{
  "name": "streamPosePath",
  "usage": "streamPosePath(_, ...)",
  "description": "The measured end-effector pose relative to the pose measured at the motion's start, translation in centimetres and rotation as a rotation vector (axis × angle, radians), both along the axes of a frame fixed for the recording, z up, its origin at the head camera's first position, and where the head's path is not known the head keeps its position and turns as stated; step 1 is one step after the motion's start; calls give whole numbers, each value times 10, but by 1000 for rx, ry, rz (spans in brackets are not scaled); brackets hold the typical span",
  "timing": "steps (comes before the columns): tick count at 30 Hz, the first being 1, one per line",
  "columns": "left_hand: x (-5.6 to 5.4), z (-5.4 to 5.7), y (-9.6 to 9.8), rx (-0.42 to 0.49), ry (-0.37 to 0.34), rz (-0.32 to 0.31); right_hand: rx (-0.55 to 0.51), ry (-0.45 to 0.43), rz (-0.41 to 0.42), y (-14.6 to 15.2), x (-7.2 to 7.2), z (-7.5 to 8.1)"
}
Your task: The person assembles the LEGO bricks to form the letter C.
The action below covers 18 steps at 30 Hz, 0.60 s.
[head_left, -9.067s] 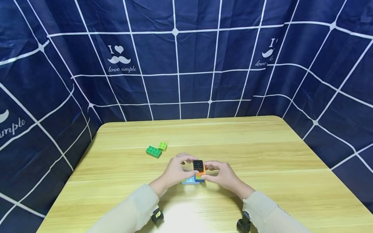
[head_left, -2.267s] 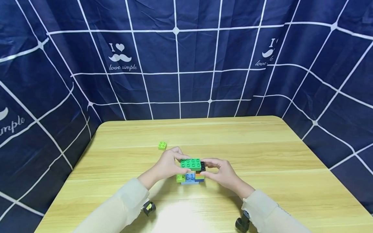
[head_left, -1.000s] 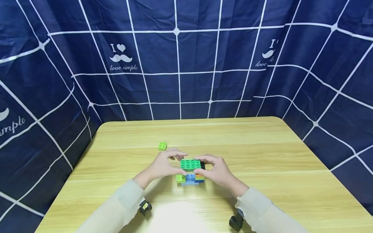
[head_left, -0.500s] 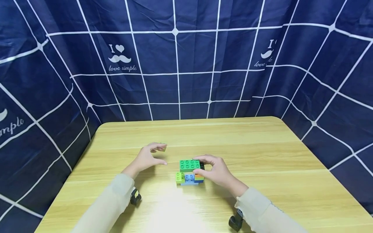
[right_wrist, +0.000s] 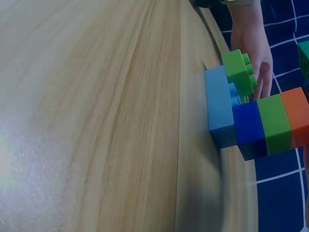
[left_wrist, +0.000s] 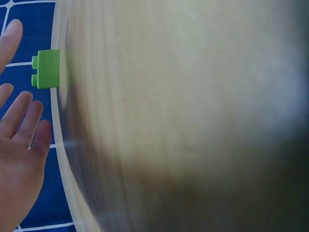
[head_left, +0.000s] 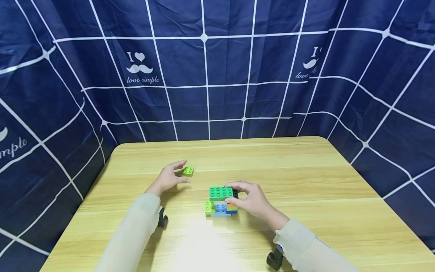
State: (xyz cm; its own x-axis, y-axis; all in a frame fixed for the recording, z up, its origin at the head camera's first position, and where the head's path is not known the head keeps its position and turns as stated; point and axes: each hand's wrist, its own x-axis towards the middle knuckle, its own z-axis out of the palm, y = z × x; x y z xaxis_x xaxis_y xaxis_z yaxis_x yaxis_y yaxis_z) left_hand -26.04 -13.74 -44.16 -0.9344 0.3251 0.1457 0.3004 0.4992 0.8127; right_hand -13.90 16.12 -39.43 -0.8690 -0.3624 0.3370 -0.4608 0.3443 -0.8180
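My left hand (head_left: pixel 168 176) is spread with thumb and fingers apart on either side of a small lime brick (head_left: pixel 188 172) lying on the table. In the left wrist view a gap shows between that lime brick (left_wrist: pixel 48 69) and the fingers. My right hand (head_left: pixel 251 198) pinches the right end of a long green brick (head_left: pixel 221 193), which sits on top of a built stack. Beneath it the right wrist view shows an orange brick (right_wrist: pixel 295 116), a green one (right_wrist: pixel 274 121), a dark blue one (right_wrist: pixel 250 130) and a light blue base (right_wrist: pixel 219 104). Another lime brick (right_wrist: pixel 239 72) stands on the base's other end.
The wooden table (head_left: pixel 306 170) reaches back to a dark blue curtain (head_left: pixel 227 75) with white lines, which hangs behind and at both sides. A black wrist device (head_left: pixel 274 258) hangs below my right sleeve, and another (head_left: pixel 162 218) below the left.
The long green brick, earlier on the table, now tops the black brick. My left hand has let go of it and moved left and back to the lime brick; the right hand shifted onto the green brick.
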Motion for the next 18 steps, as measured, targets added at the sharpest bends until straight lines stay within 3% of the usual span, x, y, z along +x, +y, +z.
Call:
streamPosePath(8,-9,-6,3,-53,-59,-22,14,-15,-11,1,-1,-2)
streamPosePath(18,-10,-7,12,-136,-52,99,3,-6,-2,1,-1,-2)
